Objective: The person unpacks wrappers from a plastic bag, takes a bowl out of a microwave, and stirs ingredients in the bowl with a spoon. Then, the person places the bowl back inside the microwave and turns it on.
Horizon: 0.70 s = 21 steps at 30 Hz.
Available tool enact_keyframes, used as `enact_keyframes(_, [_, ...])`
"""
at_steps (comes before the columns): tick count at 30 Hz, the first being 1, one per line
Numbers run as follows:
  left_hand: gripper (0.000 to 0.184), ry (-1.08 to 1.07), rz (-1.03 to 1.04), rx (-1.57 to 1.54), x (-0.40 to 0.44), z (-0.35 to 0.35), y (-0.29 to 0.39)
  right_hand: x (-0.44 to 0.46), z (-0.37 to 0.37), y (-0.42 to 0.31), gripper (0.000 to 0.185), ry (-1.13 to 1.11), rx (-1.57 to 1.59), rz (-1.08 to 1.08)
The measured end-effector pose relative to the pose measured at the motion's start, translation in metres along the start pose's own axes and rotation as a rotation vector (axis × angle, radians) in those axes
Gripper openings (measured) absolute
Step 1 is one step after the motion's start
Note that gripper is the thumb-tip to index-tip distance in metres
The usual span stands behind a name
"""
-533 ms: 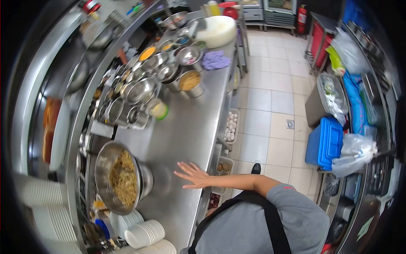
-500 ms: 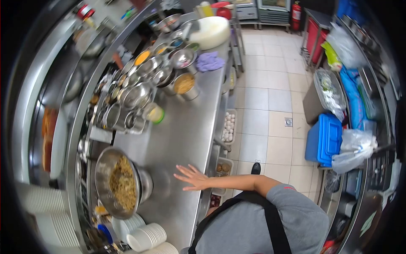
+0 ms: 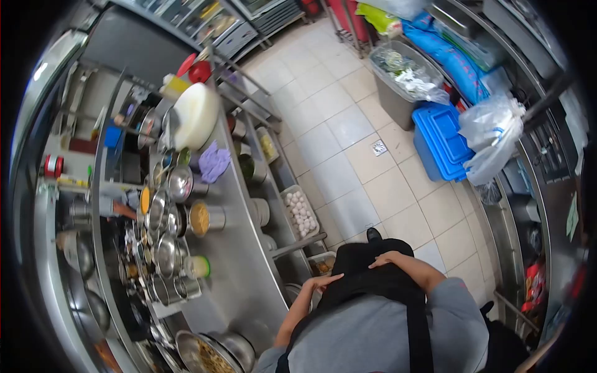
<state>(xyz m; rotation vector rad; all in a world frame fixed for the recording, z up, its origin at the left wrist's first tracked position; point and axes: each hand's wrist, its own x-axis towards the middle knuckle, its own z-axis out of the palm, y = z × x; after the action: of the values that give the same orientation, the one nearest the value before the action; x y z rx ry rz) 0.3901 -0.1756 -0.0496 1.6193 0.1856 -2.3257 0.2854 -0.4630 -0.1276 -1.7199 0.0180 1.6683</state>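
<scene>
The left hand (image 3: 323, 281) and right hand (image 3: 387, 258), fingers extended, touch the black cloth apron (image 3: 364, 276) near the grey steel bench (image 3: 233, 261)'s aisle edge; pale tiled floor (image 3: 354, 168) opens ahead.

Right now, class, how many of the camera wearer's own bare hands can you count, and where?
2: the left hand at the left edge of the black apron, the right hand on its right side.
</scene>
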Motion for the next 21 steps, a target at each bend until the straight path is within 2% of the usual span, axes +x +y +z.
enact_keyframes(3, [0.112, 0.18, 0.104, 0.108, -0.052, 0.013, 0.091, 0.012, 0.021, 0.024, 0.09, 0.115, 0.147, 0.002])
enact_keyframes(6, [0.116, 0.12, 0.273, 0.198, 0.0, -0.016, 0.119, 0.017, 0.035, 0.047, 0.08, 0.231, 0.33, -0.004])
enact_keyframes(7, [0.116, 0.097, 0.255, 0.252, 0.011, -0.025, 0.133, 0.02, 0.04, 0.054, 0.078, 0.273, 0.392, -0.005])
enact_keyframes(10, [0.114, 0.031, 0.169, 0.386, 0.008, -0.046, 0.191, 0.141, 0.074, 0.113, 0.064, 0.332, 0.457, -0.109])
enact_keyframes(12, [0.108, -0.041, 0.048, 0.493, -0.034, -0.036, 0.261, 0.075, 0.07, 0.084, 0.052, 0.702, 0.718, -0.129])
enact_keyframes(13, [0.104, -0.077, -0.02, 0.622, 0.001, -0.062, 0.273, 0.04, 0.068, 0.069, 0.047, 0.888, 0.82, -0.167])
enact_keyframes(14, [0.1, -0.122, -0.094, 0.759, 0.056, -0.102, 0.269, 0.13, 0.076, 0.101, 0.043, 0.742, 0.875, -0.154])
enact_keyframes(15, [0.081, -0.115, 0.04, 0.825, 0.084, -0.131, 0.282, 0.114, 0.059, 0.093, 0.035, 0.702, 0.947, -0.12])
enact_keyframes(16, [0.066, -0.098, 0.175, 0.895, 0.112, -0.157, 0.295, 0.042, 0.032, 0.064, 0.03, 0.741, 1.028, -0.014])
enact_keyframes(17, [0.047, -0.075, 0.195, 0.774, 0.13, -0.173, 0.312, 0.02, 0.013, 0.061, 0.027, 0.785, 0.898, 0.016])
enact_keyframes(18, [0.033, -0.09, 0.284, 0.971, 0.099, -0.154, 0.344, -0.009, 0.004, 0.048, 0.031, 0.827, 1.019, 0.015])
enact_keyframes(21, [0.03, 0.183, 0.349, 1.003, 0.086, -0.132, 0.415, -0.069, -0.013, 0.034, 0.04, 1.125, 0.918, 0.127])
